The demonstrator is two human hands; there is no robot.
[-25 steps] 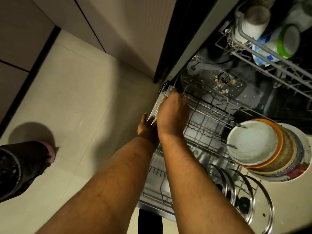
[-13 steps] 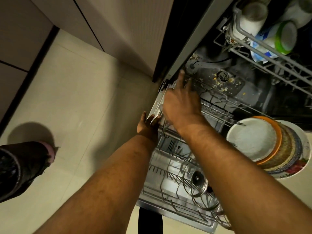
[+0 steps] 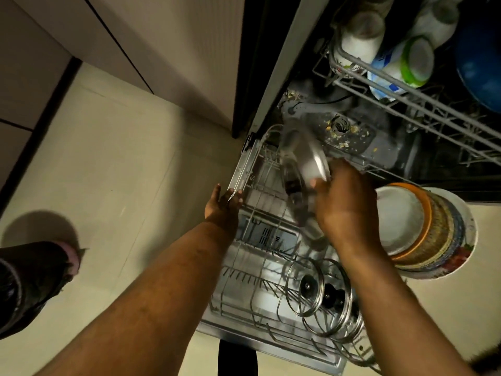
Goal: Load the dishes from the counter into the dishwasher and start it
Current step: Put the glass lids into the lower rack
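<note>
While the left hand touches the rim of the grey wire lower rack, the right hand grips a blurred round glass lid, centre frame.
Lid on edge, up-left of curled right fingers, long axis upper centre to lower centre; right hand nearer. Left grasp: cannot tell. Two slotted glass lids lower centre, stacked plates right: likely no obstruction.

Pale tiled floor under dim, warm light; beige cabinet fronts with dark seams line its far edge.
</note>
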